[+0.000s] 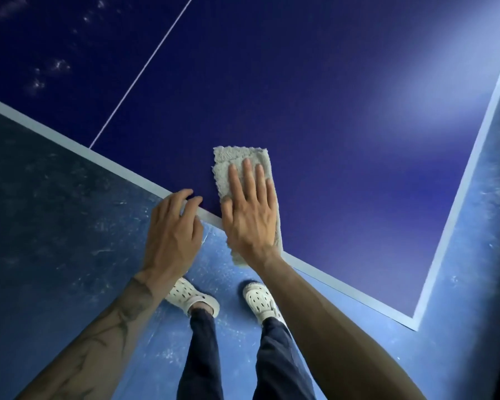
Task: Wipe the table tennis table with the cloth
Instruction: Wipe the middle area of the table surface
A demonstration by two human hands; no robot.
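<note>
Cloth, pale grey fluffy rectangle, lower centre, overhangs edge of dark blue tabletop. Right grip flat on it, fingers straight; left grip loosely bent, fingertips on edge, holding nothing. Best: even palm pressure, long overlapping strokes.

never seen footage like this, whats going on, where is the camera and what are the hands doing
There is no machine here: these are a person's two bare hands, filmed by one wide-angle camera worn on the head, looking down. The dark blue surface with white lines is a table tennis table. The right hand lies flat, fingers straight, pressing a pale grey cloth onto it near the edge. The left hand holds nothing; its bent fingers rest on the table's edge. Below are the person's white shoes on a blue floor.
</note>
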